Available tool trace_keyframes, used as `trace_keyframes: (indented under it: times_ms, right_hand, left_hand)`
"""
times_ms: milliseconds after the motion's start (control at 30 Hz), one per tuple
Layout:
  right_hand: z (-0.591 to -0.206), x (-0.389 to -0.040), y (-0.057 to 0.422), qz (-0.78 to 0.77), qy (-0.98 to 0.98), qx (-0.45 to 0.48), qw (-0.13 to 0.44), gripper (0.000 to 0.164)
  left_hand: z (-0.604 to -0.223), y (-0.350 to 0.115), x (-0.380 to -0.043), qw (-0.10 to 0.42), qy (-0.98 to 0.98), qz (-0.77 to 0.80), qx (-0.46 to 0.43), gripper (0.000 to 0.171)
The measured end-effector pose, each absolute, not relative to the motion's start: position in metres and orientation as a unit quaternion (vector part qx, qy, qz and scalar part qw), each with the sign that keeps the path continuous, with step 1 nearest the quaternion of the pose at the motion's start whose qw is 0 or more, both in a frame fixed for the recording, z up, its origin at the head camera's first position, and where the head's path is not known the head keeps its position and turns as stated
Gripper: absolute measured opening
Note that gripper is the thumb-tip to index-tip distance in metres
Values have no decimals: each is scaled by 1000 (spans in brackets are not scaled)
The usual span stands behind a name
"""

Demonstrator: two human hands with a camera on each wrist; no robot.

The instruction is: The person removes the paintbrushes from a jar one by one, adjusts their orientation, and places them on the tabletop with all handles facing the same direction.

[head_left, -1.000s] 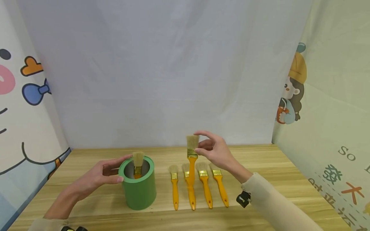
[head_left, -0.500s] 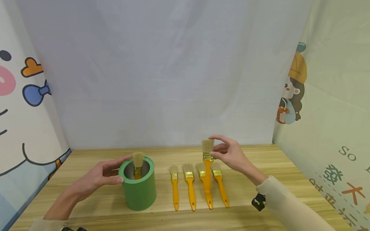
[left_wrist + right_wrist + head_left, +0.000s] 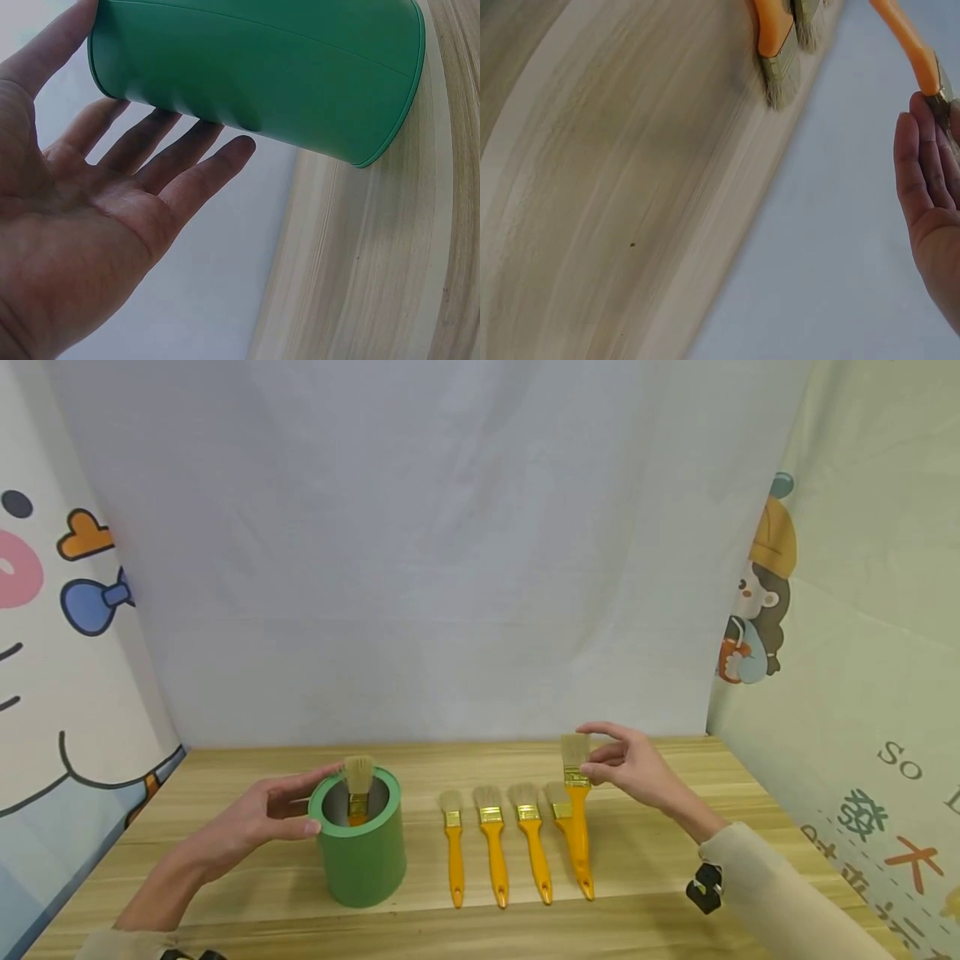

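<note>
My right hand [image 3: 628, 768] pinches a paintbrush [image 3: 577, 814] by its metal band, bristles up and yellow handle down. The right wrist view also shows this held brush [image 3: 915, 45], with the fingers [image 3: 922, 161] at its band. In the head view it overlaps the rightmost lying brush [image 3: 558, 802], hiding most of that handle. My left hand [image 3: 251, 818] touches the left side of a green can [image 3: 363, 868], thumb at the near rim and fingers farther back. The left wrist view shows the palm apart from the can [image 3: 255, 67]. Another paintbrush [image 3: 358, 781] stands bristles up inside the can.
Several paintbrushes lie in a row right of the can, among them a narrow one [image 3: 453, 852] and wider ones [image 3: 493, 856] [image 3: 534, 852]. The wooden table [image 3: 262, 918] ends at a pale cloth backdrop [image 3: 435, 568], with printed cloths at both sides.
My right hand has moved right with the held paintbrush, passing over the lying brushes to the rightmost one. The left hand and the can have stayed put.
</note>
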State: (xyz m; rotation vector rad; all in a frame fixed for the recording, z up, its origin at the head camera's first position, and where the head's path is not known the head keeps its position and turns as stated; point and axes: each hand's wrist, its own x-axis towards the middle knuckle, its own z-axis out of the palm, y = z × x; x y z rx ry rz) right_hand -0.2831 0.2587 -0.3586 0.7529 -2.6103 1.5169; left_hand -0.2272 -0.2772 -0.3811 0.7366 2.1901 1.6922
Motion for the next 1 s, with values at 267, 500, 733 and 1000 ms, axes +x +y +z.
trace_keyframes:
  times_ms: [267,500,733,1000]
  right_hand:
    - [-365,-288,279,498,-840,214,-34,56]
    - [-374,-295,294,506,-833,209,-76,60]
    - [-385,-301,302,520,-821,201,-123,62]
    - [-401,-309,306,509,-829,186,-140,61]
  left_hand:
    - [-381,-278,-227,136,759,584,255,69]
    - [-381,-278,-226,138,754,588,259,69]
    - [-382,-279,-228,143,752,591,254,69]
    - [-382,-280,-228,144,753,589,254,69]
